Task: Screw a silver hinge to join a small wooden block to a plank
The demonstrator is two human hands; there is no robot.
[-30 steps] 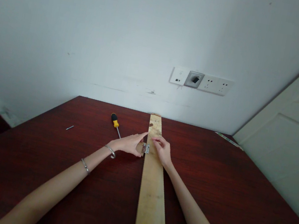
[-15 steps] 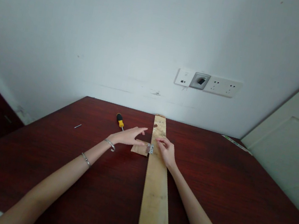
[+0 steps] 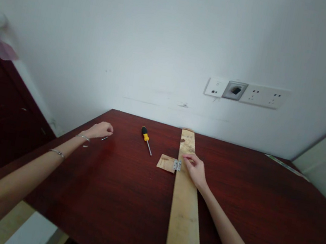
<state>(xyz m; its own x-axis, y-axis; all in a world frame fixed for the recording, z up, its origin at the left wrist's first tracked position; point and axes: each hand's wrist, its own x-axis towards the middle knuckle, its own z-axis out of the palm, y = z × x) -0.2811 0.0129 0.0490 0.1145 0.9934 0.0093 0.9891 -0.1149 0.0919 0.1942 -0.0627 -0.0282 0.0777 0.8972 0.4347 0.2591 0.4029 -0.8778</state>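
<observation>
Extending the left grip [image 3: 98, 129] over the far left corner of the bench [image 3: 124, 199], with fingers loosely curled and apart, pinching nothing. Placing the fingertips just beside a thin metal fastener [image 3: 104, 138], a screw or a nail, too small to tell which. Locating that fastener on the near side of the fingertips, with its long axis running roughly left to right. Not determining whether skin and metal are touching.

Resting the right grip [image 3: 195, 167] flat on the plank [image 3: 187, 210], fingers spread and pressing down on the wood, clasping nothing. Noting the long axis of the plank running from the far edge of the bench to the near edge, right of centre. Finding the small metal hinge [image 3: 177, 165] just left of the right fingertips, bridging the plank's left edge and a small wood block [image 3: 166, 163] lying against it.

Locating the yellow-and-black screwdriver [image 3: 146, 139] between the two grips, handle toward the far edge and tip pointing at the wood block. Placing the left grip well apart from the hinge and the right grip well apart from the fastener. Observing a socket strip [image 3: 246, 93] on the wall behind.
</observation>
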